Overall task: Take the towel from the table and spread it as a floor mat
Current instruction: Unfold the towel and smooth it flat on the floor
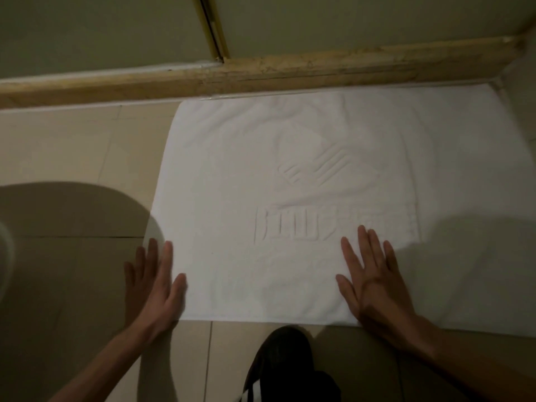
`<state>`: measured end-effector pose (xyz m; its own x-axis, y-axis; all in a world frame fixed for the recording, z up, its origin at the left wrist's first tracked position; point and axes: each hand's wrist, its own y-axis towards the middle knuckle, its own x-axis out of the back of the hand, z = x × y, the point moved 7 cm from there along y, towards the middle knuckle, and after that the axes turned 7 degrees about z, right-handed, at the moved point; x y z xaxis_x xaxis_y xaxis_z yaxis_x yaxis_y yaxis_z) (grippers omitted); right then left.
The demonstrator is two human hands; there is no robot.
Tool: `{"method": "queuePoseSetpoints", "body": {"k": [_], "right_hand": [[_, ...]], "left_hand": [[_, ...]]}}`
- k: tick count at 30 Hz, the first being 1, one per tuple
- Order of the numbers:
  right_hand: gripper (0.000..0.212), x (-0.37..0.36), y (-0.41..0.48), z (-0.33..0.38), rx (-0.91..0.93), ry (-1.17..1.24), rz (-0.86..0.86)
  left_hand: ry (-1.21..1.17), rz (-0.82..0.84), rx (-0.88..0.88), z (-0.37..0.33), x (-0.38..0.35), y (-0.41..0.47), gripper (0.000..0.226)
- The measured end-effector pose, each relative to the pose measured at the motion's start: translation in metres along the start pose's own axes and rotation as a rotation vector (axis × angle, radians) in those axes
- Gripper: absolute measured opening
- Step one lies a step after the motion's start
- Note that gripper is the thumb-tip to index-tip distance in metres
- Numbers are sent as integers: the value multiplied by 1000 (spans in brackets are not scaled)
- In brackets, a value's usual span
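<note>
A white towel (232, 158) with a raised logo pattern lies spread flat on the beige tiled floor, its far edge against a stone threshold. My left hand (155, 281) rests flat with fingers apart on the towel's near left corner, partly over the tile. My right hand (371, 277) lies flat, fingers spread, on the towel's near edge to the right of centre. Neither hand holds anything.
A marbled stone threshold (290, 71) runs across the far side, with a brass-framed glass door (213, 27) above it. A white rounded fixture (5, 250) shows at the left edge. My dark-clothed knee (284, 361) is just behind the towel's near edge.
</note>
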<state>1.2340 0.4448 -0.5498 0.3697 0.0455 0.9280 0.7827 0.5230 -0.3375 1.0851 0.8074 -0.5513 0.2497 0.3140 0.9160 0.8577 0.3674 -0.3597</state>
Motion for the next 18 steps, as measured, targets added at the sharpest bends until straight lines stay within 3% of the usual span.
{"method": "queuePoseSetpoints", "body": {"k": [5, 11, 18], "right_hand": [[67, -1, 0, 0, -2, -11, -2], [67, -5, 0, -2, -13, -20, -6], [66, -7, 1, -4, -23, -26, -49]], "left_hand": [[-18, 9, -67, -9, 6, 1, 75], [-89, 2, -299, -102, 10, 18, 73], [9, 59, -591, -238, -14, 27, 69]]}}
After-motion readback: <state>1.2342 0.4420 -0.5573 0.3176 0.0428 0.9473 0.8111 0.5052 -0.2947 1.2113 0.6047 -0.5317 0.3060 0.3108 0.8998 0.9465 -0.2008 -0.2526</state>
